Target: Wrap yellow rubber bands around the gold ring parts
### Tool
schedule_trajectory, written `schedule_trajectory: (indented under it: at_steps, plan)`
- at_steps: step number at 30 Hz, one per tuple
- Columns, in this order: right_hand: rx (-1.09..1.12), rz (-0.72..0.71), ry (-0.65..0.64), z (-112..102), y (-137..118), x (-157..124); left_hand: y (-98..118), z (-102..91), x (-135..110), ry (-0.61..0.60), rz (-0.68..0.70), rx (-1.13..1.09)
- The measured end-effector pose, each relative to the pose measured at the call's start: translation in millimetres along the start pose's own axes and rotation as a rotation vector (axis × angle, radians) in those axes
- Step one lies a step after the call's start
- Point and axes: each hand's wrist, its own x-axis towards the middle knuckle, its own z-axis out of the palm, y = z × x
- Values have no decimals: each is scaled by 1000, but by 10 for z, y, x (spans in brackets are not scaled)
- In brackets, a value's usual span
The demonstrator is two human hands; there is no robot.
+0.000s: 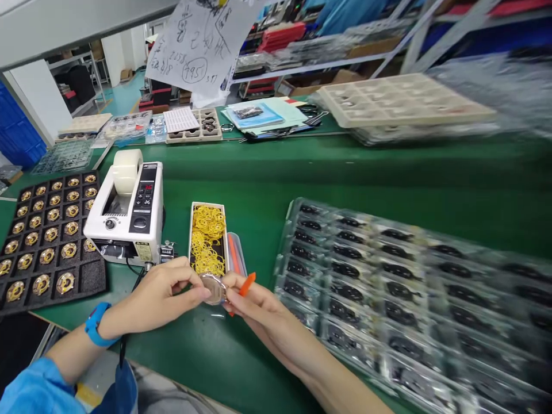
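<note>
Green surface, toward its near edge: my left hand and right hand together pinch the round piece, the right also holding an orange tool. I judge the step close handling; next calls for steady rim contact.

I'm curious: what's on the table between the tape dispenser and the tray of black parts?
Head view: a box of yellow rings and a translucent container.

Shiny disc near orange stick
</note>
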Motion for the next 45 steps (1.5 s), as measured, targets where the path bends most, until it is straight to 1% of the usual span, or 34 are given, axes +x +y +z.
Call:
schedule_trajectory:
  at_steps: [7,11,16,21,25,28,30,32,34,36,38,39,42,45]
  plan:
    - [-47,-18,-30,-3,-7,-15,-16,-14,-10,0,0,40]
    - [-52,-11,-24,-10,-1,-12,-20,6,-12,0,18,61]
    - [-60,2,-17,-13,16,-17,-24,-3,-13,-4,4,102]
    - [-78,-9,-8,-11,17,-13,-33,2,-10,26,25,112]
    - [-83,-20,4,-7,32,-4,-40,70,-6,71,64,154]
    - [-88,-19,25,-6,45,-1,-60,140,-9,146,72,304]
    - [-94,-29,49,-9,43,-1,-84,164,-10,231,77,438]
    - [-97,-41,65,-14,32,-1,-109,160,-9,343,118,520]
    - [-98,-43,57,-17,21,-3,-129,141,-7,462,246,502]
    - [-95,-33,27,-13,18,-8,-142,128,-5,531,416,417]
    - [-84,-18,-3,-1,24,-18,-153,133,-2,515,534,342]
    - [-73,-13,-11,8,30,-24,-161,142,2,483,553,317]
    - [-12,9,-10,42,46,-43,-198,173,22,365,538,279]
    - [110,58,-31,76,56,-54,-233,185,51,276,515,233]
